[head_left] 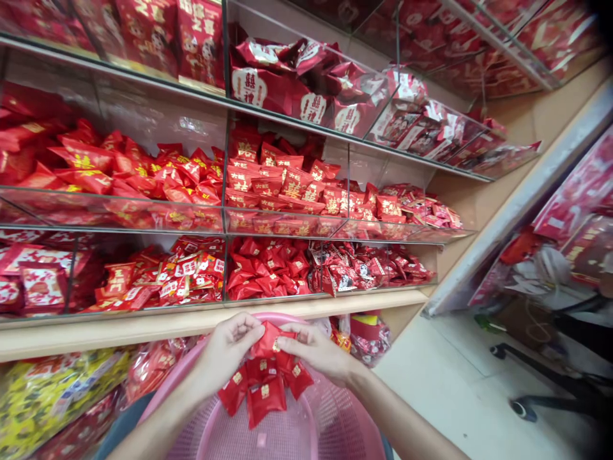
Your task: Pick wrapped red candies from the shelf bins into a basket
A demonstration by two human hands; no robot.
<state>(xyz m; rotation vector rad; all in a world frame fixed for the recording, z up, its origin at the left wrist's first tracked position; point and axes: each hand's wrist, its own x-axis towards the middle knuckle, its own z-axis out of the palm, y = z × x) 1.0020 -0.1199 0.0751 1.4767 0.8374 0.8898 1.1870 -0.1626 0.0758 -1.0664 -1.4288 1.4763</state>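
Note:
Between my two hands is a small red candy packet (265,342) with a gold mark. My left hand (234,342) pinches its left edge, thumb against finger. On its right side, my right hand (311,348) grips it with the thumb on the front. Several similar red packets (266,401) hang or lie just below, over a pink plastic basket (335,409); whether they are joined to the held one I cannot tell. The basket's bottom shows mesh and a ring.
Shelves with clear dividers hold heaps of red packets (268,268) in front of me. A wooden ledge (143,324) runs above the basket's far rim. Yellow bags (62,396) lie lower left. At right are the tiled floor (431,383) and a chair's wheeled base (550,377).

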